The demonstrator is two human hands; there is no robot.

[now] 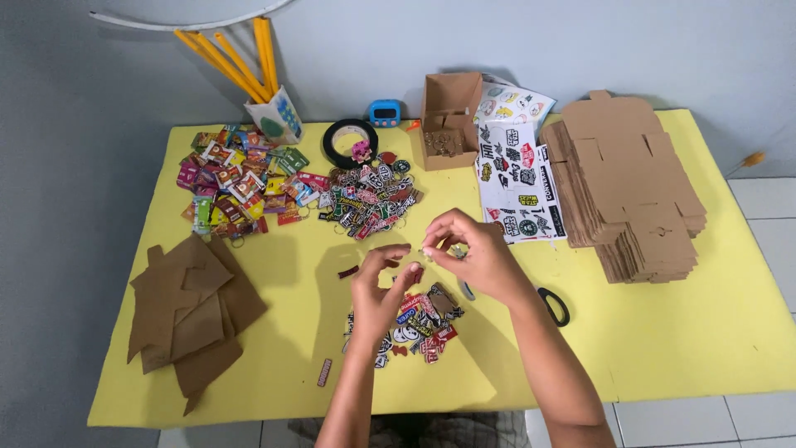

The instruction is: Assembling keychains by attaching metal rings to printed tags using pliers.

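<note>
My left hand (380,286) and my right hand (473,253) meet above the middle of the yellow table (663,348). Their fingertips pinch a small metal key ring with a charm (429,251) between them. Right under the hands lies a small pile of printed keychain charms (419,323). A larger pile of black, white and red charms (369,199) lies further back. A heap of colourful charms (236,178) lies at the back left.
Flat brown cardboard pieces (186,311) lie at the left, a stack of flattened boxes (630,182) at the right. Sticker sheets (518,178), an open cardboard box (448,116), a black tape roll (348,141), a blue timer (384,112), a cup of yellow sticks (274,112), black scissors (553,305).
</note>
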